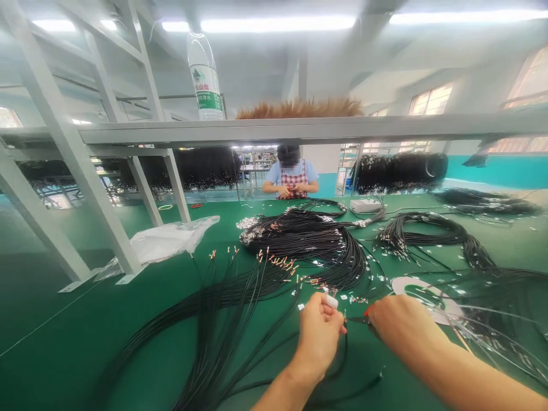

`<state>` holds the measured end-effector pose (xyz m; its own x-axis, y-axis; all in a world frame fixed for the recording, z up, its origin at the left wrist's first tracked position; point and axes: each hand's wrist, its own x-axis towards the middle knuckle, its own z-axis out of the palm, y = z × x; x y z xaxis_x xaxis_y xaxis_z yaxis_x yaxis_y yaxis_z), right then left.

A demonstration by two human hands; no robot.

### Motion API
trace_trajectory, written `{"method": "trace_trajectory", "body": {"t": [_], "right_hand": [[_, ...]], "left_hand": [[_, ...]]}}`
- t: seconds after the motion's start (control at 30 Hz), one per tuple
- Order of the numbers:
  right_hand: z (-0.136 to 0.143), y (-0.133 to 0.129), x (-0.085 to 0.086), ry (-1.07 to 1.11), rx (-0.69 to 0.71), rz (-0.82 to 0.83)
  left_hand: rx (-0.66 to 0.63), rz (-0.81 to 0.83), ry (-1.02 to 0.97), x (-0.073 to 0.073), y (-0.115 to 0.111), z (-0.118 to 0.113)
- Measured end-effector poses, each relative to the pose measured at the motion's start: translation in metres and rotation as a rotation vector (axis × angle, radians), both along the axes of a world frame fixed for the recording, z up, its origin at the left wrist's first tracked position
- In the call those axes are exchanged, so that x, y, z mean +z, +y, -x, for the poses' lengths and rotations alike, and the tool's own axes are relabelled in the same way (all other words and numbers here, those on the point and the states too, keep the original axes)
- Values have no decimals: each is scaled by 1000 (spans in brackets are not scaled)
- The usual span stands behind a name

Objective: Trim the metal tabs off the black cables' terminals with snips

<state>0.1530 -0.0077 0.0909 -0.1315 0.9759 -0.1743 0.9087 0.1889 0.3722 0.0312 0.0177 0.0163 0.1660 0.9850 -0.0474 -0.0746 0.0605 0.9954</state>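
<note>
Beneath white strip lights, a green counter is strewn with black cables. One black cable is held at the near middle of the counter, its end pinched between the thumb and fingers of the left hand, which is clamped on it; a white wrap is worn on one finger. Red-handled pliers are gripped in the right hand, which is closed around them, palm down. Their dark nose is pointed at the pinched cable end; whether the two are touching cannot be told.

To the left of the hands, a loose cable bundle is fanned out, its copper-coloured tips turned away toward the far side. Beyond it, a large cable coil is heaped, with small white tags scattered around. A white ring is partly covered by the right hand, and a smaller cable coil is laid behind it. At the left, a clear plastic bag is set beside the metal legs of a shelf, on which a water bottle is stood. Across the counter, a co-worker in a checked apron is seen.
</note>
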Motion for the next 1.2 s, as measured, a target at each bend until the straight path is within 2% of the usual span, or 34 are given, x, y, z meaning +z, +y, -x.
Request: {"method": "trace_trajectory", "body": {"t": [0.43, 0.7, 1.2], "right_hand": [[0, 1, -3, -16, 25, 40], [0, 1, -1, -26, 67, 3], [-5, 5, -10, -28, 91, -35]], "left_hand": [[2, 14, -9, 1, 0, 0], [-2, 3, -21, 0, 0, 0], [8, 11, -30, 2, 0, 1]]}}
